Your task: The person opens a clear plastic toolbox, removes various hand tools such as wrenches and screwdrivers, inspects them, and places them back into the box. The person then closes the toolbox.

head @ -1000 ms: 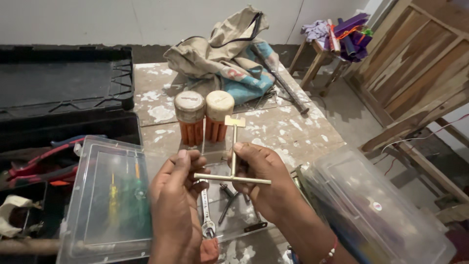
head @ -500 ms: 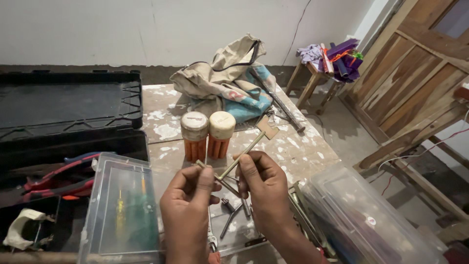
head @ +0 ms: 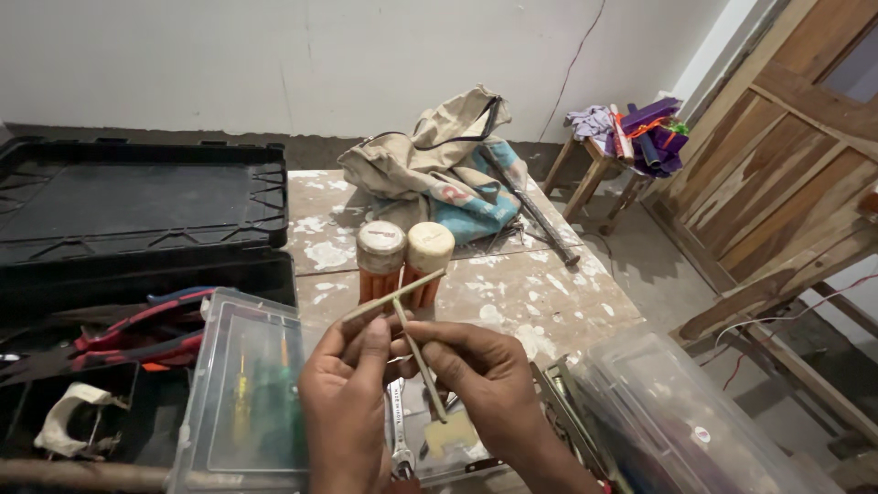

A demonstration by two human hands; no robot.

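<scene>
Just in front of the two orange jars (head: 404, 263), the left hand (head: 347, 412) and right hand (head: 485, 389) are each pinched shut on one of two thin metal rods (head: 416, 352), which cross in an X above a wrench (head: 399, 437); it looks like a sorting or comparing step, so the next move likely calls for separating them cleanly. Room is tight: clear plastic cases flank the jars' near side, and the open black toolbox (head: 137, 197) sits to their left.
</scene>
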